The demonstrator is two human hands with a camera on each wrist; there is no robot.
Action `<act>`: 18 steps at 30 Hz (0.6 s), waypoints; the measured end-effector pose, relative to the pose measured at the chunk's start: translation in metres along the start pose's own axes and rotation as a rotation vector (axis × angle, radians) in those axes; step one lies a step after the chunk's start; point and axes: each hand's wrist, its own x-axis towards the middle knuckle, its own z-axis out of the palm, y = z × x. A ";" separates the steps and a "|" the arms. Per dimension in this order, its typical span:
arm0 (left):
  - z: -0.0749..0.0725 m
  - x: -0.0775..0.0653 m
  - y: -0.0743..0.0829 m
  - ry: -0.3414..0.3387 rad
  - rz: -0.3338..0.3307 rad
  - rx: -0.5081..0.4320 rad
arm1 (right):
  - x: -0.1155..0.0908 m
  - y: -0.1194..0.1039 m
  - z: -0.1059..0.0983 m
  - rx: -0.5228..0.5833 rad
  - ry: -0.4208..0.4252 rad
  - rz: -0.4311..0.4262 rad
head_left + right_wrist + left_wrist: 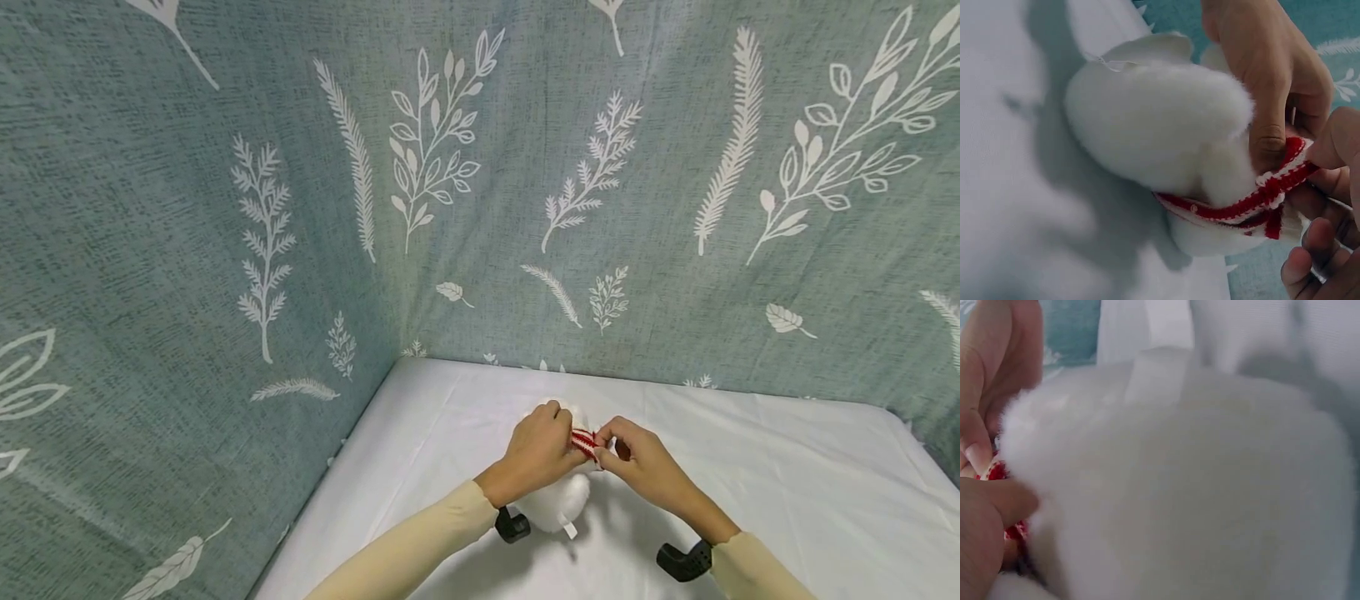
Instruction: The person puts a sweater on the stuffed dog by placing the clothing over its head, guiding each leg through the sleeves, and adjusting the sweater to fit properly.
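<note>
A white plush toy [551, 504] lies on the white-covered table, its fluffy body filling much of the left wrist view. Around its neck runs a red and white knitted scarf [1222, 211], crossed in a knot near the hands. My left hand [538, 443] grips the scarf beside the knot, thumb against the plush and fingers behind. From the other side my right hand [647, 465] pinches a strip of the scarf between thumb and forefinger. In the right wrist view a short red scarf end hangs below the knot. A white fabric tag [570, 530] sticks out from the toy's near end.
The white cloth [787, 475] covers the table and shows wrinkles. Green-blue curtains [480, 208] with white leaf prints hang behind and along the left side. Black wrist cameras [684, 562] sit on both wrists, over beige sleeves.
</note>
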 end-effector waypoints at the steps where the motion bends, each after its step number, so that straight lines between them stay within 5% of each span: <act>1: 0.000 -0.001 -0.001 0.003 0.002 -0.014 | 0.000 0.000 0.000 -0.003 -0.006 0.014; 12: -0.007 -0.008 -0.016 -0.085 0.077 -0.170 | -0.005 0.007 -0.012 0.064 0.011 0.424; 18: -0.007 -0.008 -0.018 -0.088 0.070 -0.172 | -0.007 0.015 -0.015 0.116 -0.039 0.495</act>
